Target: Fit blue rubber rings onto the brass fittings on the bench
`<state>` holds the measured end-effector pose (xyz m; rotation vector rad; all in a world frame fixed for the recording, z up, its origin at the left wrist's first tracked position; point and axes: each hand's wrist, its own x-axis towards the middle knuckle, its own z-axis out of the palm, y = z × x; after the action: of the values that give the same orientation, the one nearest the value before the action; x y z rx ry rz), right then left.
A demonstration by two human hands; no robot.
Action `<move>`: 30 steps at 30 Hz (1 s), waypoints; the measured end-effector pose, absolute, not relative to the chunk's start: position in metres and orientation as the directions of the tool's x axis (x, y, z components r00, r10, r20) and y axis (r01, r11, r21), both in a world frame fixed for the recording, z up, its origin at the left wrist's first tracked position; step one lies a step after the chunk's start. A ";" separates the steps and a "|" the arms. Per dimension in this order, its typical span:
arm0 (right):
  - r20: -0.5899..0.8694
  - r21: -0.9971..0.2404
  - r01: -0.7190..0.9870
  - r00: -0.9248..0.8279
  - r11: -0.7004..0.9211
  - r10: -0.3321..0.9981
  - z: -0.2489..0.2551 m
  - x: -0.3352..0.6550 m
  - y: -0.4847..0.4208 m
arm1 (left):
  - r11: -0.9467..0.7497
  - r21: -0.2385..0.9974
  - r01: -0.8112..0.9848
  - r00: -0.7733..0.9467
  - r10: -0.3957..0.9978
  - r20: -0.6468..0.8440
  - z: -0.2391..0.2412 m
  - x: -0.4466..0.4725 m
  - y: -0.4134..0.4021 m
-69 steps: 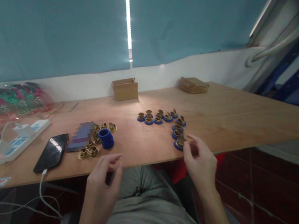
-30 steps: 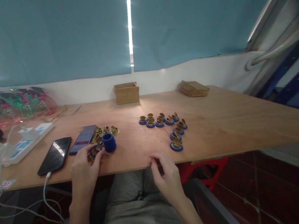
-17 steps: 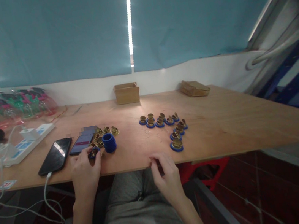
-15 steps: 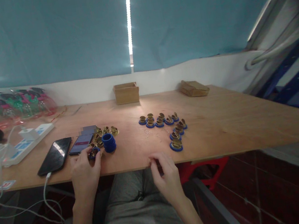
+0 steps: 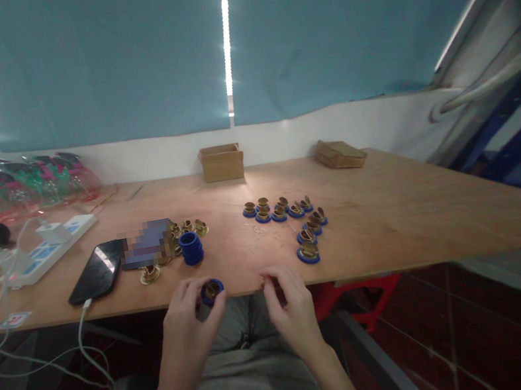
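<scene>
My left hand (image 5: 185, 322) grips a blue ring (image 5: 221, 285) with a brass piece (image 5: 211, 291) inside, at the near edge of the surface (image 5: 396, 218). My right hand (image 5: 293, 307) waits nearby, fingers curled; I cannot tell whether it holds anything. I judge this a joining step, calling for both hands together.

Two hands (image 5: 186, 319) (image 5: 293, 307), one ring stack (image 5: 192, 250) (blue), two phones (image 5: 97, 272) (image 5: 148, 244).
</scene>
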<state>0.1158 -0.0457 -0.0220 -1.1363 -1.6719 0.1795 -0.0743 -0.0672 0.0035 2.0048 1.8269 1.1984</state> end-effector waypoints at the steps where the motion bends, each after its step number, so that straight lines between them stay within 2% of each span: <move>1: 0.665 -0.611 0.582 0.008 0.537 0.747 -0.022 0.115 -0.046 | -0.245 0.624 0.742 -0.064 0.901 0.430 0.003 -0.070 -0.065; 6: 0.646 -0.634 0.551 -0.009 0.543 0.763 -0.019 0.111 -0.049 | -0.296 0.668 0.682 -0.014 0.909 0.417 0.004 -0.052 -0.053; 16: 0.608 -0.678 0.491 -0.044 0.547 0.793 -0.014 0.106 -0.052 | -0.278 0.708 0.649 -0.002 0.930 0.367 0.016 -0.042 -0.050; 23: 0.604 -0.641 0.493 -0.148 0.588 0.783 -0.011 0.108 -0.052 | -0.299 0.738 0.605 -0.018 0.922 0.388 0.005 -0.047 -0.046; 30: 0.609 -0.615 0.525 -0.157 0.588 0.778 -0.014 0.108 -0.053 | -0.318 0.749 0.581 -0.025 0.913 0.407 -0.007 -0.051 -0.044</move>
<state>0.1080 -0.0527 -0.0142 -1.0597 -1.8266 0.3192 -0.0514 -0.0435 -0.0066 1.9002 1.5643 1.2776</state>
